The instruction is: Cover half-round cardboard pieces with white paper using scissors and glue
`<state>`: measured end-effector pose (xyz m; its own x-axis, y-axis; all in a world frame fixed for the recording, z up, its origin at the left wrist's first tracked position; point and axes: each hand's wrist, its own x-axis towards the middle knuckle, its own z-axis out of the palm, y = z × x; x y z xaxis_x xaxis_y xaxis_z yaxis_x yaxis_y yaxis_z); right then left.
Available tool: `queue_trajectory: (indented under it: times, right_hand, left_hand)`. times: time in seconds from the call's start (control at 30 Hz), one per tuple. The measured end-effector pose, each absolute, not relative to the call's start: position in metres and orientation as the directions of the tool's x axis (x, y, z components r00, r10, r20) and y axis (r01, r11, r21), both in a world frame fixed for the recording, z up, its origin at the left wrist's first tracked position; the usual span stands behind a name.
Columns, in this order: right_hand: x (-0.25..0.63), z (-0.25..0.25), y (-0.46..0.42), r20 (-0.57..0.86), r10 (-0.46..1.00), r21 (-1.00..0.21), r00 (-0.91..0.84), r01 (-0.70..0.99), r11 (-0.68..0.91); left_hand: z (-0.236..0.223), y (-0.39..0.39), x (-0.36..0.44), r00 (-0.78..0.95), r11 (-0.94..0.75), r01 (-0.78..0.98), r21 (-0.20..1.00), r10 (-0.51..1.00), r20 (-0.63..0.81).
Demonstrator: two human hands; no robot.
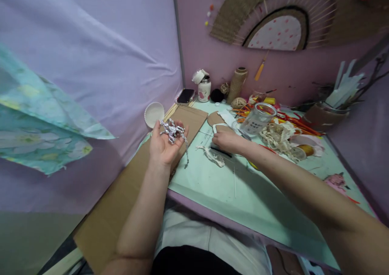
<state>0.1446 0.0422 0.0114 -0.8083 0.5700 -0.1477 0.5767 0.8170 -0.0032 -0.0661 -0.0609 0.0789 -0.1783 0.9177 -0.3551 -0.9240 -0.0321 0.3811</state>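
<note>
My left hand (165,143) is raised palm up over a sheet of cardboard (127,185), with a small silver figure of twisted shiny wire (172,130) resting in its curled fingers; a wire tail hangs down from it. My right hand (225,138) lies knuckles up on the pale green table mat (243,185), its fingers closed on a dark flat tool (221,150) beside a cardboard cut-out (215,118). A scrap of pale cord (212,155) lies just in front of the right hand.
A clear glass jar (259,119), a heap of cream cord (278,136), orange sticks (291,121), twine spools (237,84), a white thermos (204,89), a phone (185,95) and a white paper cup liner (153,114) crowd the far table. A woven fan (267,15) hangs on the pink wall.
</note>
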Motion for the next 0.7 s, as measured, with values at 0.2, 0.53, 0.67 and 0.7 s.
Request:
queue_trajectory:
  times: [0.2, 0.53, 0.67, 0.7]
  right_hand:
    - [0.146, 0.042, 0.058, -0.042, 0.745, -0.005, -0.665, 0.746, 0.666]
    - [0.133, 0.041, 0.065, 0.019, 0.849, -0.376, -0.528, 0.783, 0.496]
    - [0.129, 0.038, 0.068, 0.042, 0.881, -0.437, -0.471, 0.785, 0.44]
    - [0.128, 0.041, 0.069, 0.066, 0.888, -0.436, -0.456, 0.787, 0.436]
  left_hand:
    - [0.036, -0.056, -0.047, -0.067, 0.119, -0.923, 0.366, 0.888, -0.456]
    - [0.005, -0.047, -0.027, -0.086, 0.142, -0.915, 0.377, 0.845, -0.528]
    - [-0.005, -0.044, -0.026, -0.085, 0.14, -0.917, 0.373, 0.846, -0.527]
    - [-0.007, -0.044, -0.026, -0.087, 0.137, -0.918, 0.371, 0.845, -0.528]
